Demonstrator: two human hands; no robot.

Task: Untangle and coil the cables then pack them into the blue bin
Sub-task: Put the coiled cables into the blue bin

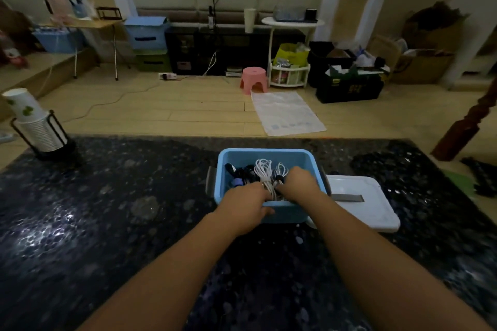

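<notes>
Reaching into the blue bin point(265, 154), your left hand point(246, 203) and right hand point(297, 183) pinch the white cable coil point(265, 173), whose long axis runs toward 12 o'clock between your fingers.

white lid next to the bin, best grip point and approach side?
The white lid lies flat on the dark counter, right of the blue bin. Its left edge tucks against the bin, so probably come from the right and grip the free right or near rim. The grey strip on top looks too flat to grip.
</notes>
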